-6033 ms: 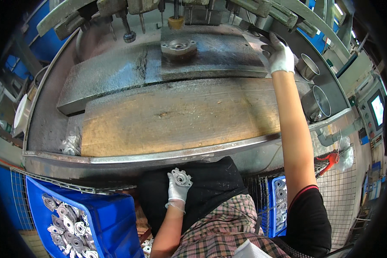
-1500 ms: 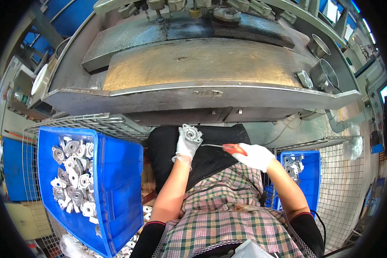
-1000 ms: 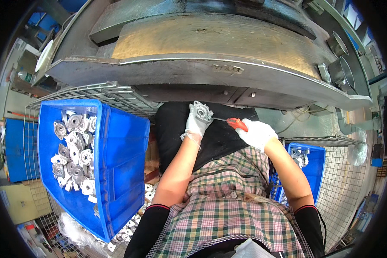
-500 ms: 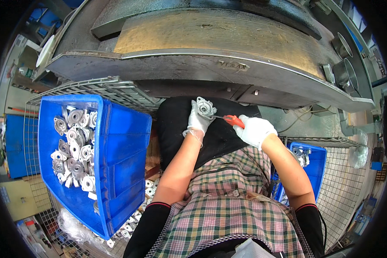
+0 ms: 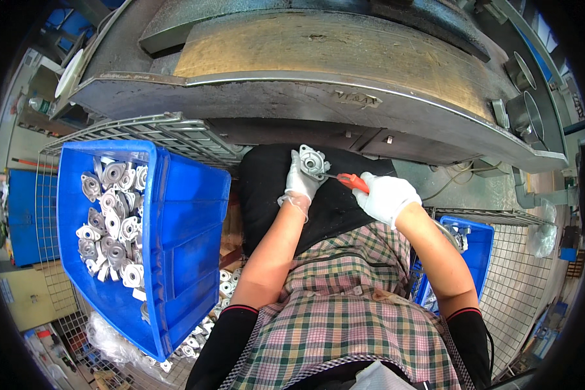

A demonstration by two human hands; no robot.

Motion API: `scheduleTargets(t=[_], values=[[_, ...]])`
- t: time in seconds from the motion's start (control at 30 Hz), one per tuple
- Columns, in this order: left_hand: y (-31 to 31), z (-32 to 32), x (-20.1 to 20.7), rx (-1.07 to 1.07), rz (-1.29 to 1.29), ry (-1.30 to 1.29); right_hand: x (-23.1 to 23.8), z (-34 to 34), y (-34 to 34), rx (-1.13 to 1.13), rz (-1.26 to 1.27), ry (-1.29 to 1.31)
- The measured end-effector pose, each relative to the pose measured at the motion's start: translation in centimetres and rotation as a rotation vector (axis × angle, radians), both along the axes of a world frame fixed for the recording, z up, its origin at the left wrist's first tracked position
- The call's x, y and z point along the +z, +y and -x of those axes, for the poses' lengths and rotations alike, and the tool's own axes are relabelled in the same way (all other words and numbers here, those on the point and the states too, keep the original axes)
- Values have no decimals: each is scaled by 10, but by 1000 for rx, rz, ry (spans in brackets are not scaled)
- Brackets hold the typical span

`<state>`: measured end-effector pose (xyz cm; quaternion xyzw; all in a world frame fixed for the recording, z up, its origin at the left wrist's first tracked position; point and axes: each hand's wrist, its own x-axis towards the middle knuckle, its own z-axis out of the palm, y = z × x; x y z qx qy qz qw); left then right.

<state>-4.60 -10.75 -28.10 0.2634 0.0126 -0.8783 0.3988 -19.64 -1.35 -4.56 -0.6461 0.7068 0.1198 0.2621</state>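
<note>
Left hand [image 5: 300, 184] grip clenched on metal casting [image 5: 311, 161], right hand [image 5: 386, 196] grasping red-handled tool [image 5: 351, 182], blue bin [image 5: 175, 247] alongside.

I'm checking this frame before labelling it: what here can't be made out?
All in the head view:
- Tool tip: the red-handled tool meets the metal part in the left hand; the tip is too small to see.
- Tool grip: hidden inside the gloved right hand.
- Right blue bin: mostly hidden behind the right forearm.
- Left blue bin: its castings are too small to count.

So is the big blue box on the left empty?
No, the blue bin holds a pile of silvery metal parts along its left side.
</note>
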Motion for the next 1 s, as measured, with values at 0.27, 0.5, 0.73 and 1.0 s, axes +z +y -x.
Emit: scheduleTargets(t=[0.27,0.5,0.73,1.0], values=[[1,-2,-2,-16,56,25,-3,0,0,6,10,-6],[1,1,14,-44,25,-22,-4,7,-2,-31,-8,41],[3,0,24,-48,4,-35,-7,10,-2,-26,-4,48],[2,-1,17,-56,44,21,-7,5,-2,-16,3,48]])
